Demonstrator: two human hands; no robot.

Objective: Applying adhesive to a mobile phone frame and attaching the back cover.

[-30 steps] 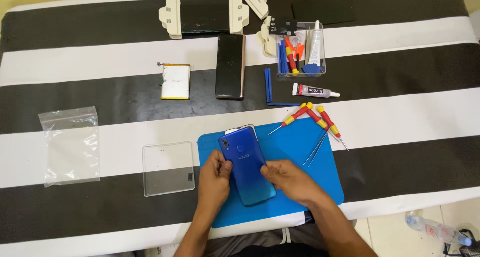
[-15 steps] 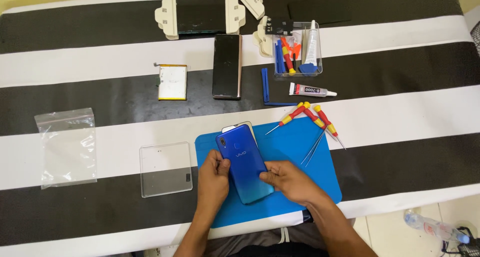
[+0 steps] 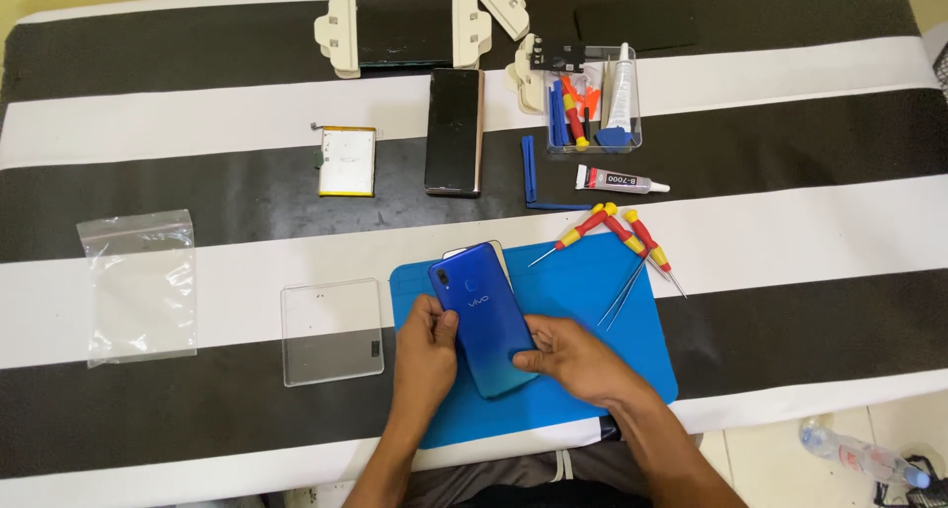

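Clear zip bag (image 3: 138,286) far left; dark phone screen (image 3: 453,131) upper middle.

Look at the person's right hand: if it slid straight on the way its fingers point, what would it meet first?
The right hand points leftward across the blue phone it already grips; beyond that, probably the left hand on the opposite edge.

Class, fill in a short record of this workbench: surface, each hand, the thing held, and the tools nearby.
Surface: striped table with a blue mat
Left hand: grips the left edge of the blue phone
Right hand: holds the phone's lower right edge
Phone: back facing up, tilted over the mat
Tools: three screwdrivers and tweezers at the mat's upper right
Left of mat: clear case, plastic bag
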